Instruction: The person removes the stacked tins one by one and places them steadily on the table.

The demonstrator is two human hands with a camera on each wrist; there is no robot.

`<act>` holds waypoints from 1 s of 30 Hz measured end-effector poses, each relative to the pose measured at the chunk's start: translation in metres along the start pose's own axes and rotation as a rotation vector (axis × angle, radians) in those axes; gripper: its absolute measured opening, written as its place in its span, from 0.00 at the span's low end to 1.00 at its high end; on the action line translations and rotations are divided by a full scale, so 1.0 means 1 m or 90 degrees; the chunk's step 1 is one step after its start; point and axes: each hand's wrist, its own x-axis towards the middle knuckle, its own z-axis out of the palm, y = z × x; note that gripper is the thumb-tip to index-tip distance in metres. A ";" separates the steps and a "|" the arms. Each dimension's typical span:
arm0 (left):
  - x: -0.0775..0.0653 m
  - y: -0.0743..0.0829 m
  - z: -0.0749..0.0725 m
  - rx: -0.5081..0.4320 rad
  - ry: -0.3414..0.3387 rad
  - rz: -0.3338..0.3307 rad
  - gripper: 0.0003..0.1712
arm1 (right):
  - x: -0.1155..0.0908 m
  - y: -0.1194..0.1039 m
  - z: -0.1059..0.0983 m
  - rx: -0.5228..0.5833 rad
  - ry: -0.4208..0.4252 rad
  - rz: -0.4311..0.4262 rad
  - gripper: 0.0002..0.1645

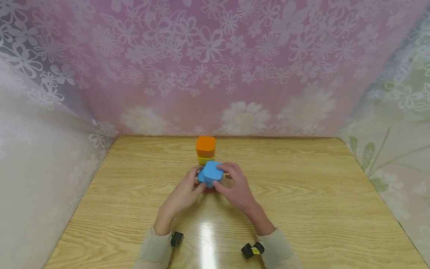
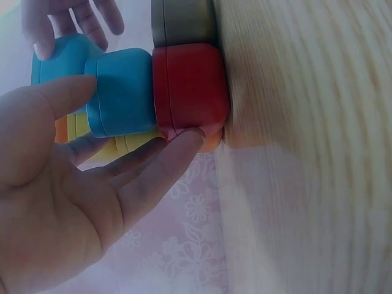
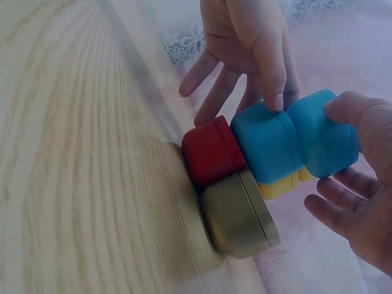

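Note:
My right hand [image 1: 236,188] holds a light-blue rounded square box with a lid [image 1: 213,171], its thumb on the near side and fingers on the far side. This box sits against the top of a second blue box [image 3: 266,142], slightly off to one side. My left hand [image 1: 184,190] has its thumb against that lower blue box and its fingers round the far side. In the left wrist view, one left fingertip is right at the red box [image 2: 193,89] underneath. Beside the red box, on the table, stands an olive-gold box [image 3: 239,214], hidden by my right hand in the head view.
Behind the blue boxes, an orange box [image 1: 205,145] tops a yellow one [image 1: 205,160]. All stand on a wood-grain table [image 1: 302,194], with a pink flowered curtain [image 1: 215,67] along its back edge. Black wrist devices [image 1: 248,251] show by both sleeves.

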 end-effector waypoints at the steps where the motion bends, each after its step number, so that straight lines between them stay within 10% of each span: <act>1: 0.000 0.000 0.000 0.000 0.000 -0.001 0.33 | -0.001 0.000 -0.001 -0.001 -0.001 0.001 0.27; 15: -0.001 -0.001 0.001 -0.005 -0.010 -0.021 0.35 | -0.008 0.002 -0.008 0.041 -0.036 0.114 0.40; 30: -0.001 0.000 0.001 0.000 -0.009 -0.021 0.35 | -0.015 0.004 -0.015 0.029 -0.045 0.114 0.39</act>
